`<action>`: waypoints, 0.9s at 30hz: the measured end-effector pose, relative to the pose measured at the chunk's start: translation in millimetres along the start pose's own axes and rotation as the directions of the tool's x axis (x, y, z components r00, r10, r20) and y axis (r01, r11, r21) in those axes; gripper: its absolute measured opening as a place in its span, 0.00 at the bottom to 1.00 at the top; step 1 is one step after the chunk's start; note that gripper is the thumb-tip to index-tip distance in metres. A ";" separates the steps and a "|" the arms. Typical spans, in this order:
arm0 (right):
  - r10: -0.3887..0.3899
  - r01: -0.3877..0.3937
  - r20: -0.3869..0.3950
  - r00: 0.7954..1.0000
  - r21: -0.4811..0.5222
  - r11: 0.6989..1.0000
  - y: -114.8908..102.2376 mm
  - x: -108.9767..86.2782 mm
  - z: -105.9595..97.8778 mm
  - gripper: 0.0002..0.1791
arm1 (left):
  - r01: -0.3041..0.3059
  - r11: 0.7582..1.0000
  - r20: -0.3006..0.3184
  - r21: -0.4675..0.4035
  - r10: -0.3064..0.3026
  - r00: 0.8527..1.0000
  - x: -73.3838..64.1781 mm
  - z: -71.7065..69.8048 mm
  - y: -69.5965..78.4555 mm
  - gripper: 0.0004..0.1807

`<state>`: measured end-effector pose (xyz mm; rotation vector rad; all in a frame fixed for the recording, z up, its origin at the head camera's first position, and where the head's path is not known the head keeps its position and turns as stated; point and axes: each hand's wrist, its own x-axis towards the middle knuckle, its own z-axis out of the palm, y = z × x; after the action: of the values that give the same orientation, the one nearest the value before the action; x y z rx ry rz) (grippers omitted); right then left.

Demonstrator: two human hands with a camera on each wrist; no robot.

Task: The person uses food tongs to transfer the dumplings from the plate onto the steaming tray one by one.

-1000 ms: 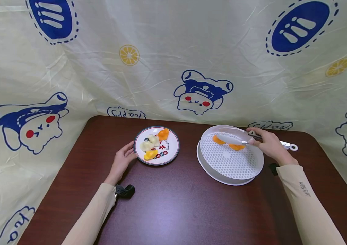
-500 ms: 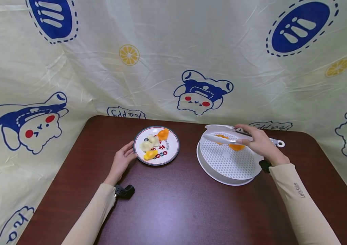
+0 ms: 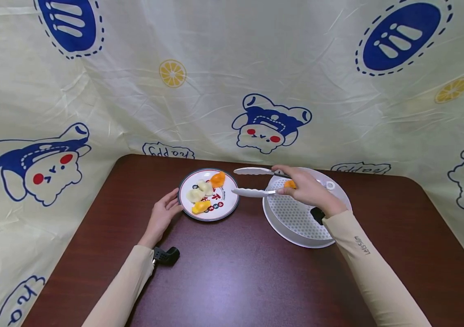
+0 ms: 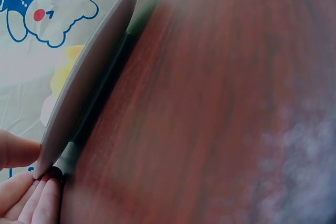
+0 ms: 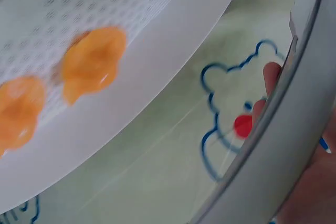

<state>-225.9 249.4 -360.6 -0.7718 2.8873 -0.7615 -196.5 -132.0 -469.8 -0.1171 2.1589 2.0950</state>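
From here I see the left hand (image 3: 163, 215) pinching the rim of the printed plate (image 3: 226, 206), which bears pale, yellow and orange dumpling-like pieces (image 3: 195, 195). The right hand (image 3: 307, 188) grips spread tongs (image 3: 253, 193), tips near the plate; two orange pieces (image 5: 94, 64) lie in the perforated steamer tray (image 3: 291, 214).

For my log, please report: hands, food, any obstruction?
Left hand pinches plate. Right hand grips open tongs, empty. Two orange pieces on perforated tray. Right hand partly hides tray.
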 end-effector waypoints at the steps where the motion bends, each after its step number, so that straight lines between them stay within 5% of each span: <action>1: -0.015 0.015 0.004 1.000 -0.004 1.000 -2.8 3.9 3.4 0.33 | 0.001 1.000 0.000 -0.002 -0.001 1.000 0.1 -0.2 -0.2 0.33; 27: -0.022 0.050 0.130 0.991 -0.219 0.975 -16.2 71.2 35.0 0.32 | -0.027 0.999 -0.017 0.042 0.028 0.999 2.2 -1.0 -5.3 0.33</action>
<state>-274.6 187.2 -378.6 -0.8615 2.8802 -0.3795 -197.9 -133.0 -475.3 -0.1025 2.2251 2.0698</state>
